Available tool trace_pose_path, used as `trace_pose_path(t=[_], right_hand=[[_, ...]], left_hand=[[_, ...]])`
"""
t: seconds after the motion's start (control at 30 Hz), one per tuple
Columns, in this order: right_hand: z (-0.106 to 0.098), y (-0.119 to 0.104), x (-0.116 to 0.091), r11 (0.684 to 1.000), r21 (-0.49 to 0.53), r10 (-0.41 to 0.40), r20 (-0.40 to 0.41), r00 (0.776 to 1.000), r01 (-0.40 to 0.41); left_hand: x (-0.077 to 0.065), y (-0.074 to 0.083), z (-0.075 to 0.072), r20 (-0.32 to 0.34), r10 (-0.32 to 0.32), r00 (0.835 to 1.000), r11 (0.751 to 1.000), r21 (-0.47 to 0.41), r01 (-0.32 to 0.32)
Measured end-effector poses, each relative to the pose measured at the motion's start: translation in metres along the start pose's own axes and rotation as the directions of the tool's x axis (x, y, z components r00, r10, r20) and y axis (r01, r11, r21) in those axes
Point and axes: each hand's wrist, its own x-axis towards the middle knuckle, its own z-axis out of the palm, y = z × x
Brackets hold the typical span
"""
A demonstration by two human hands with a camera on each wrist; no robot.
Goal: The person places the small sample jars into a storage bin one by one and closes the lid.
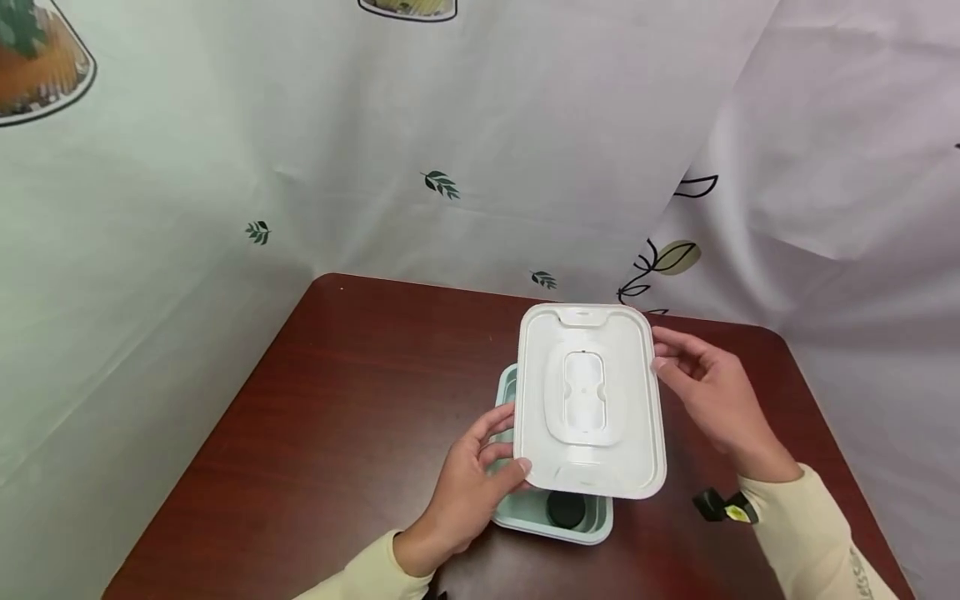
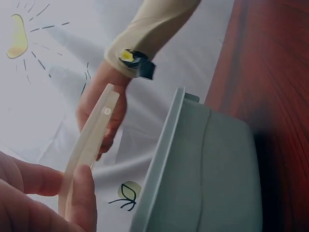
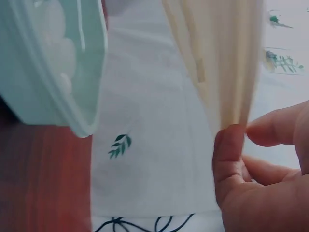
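Both hands hold a white rectangular plastic lid (image 1: 585, 400) above a pale green plastic box (image 1: 517, 521). My left hand (image 1: 468, 479) pinches the lid's near left edge, thumb on top. At the far right edge, my right hand (image 1: 708, 387) pinches it between thumb and fingers. The left wrist view shows a gap between the raised lid (image 2: 89, 140) and the box (image 2: 207, 169). Inside the box lies a round black thing (image 1: 566, 508) at the near end. Rounded whitish things (image 3: 60, 43) show in it in the right wrist view. The lid hides most of the inside.
The box stands on a dark red-brown wooden table (image 1: 360, 417) with rounded corners. White cloth (image 1: 480, 150) printed with leaves hangs behind and along the sides. A small black device (image 1: 723, 506) is strapped at the right wrist.
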Motion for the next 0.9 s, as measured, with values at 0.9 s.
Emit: trace_pose_path(t=[0.9], right_hand=[[0.017,-0.056,-0.035,0.979,0.08,-0.177,-0.11,0.978,0.186]], left_hand=[[0.045,0.053,-0.009,-0.07,0.209,0.975,0.978,-0.001,-0.21]])
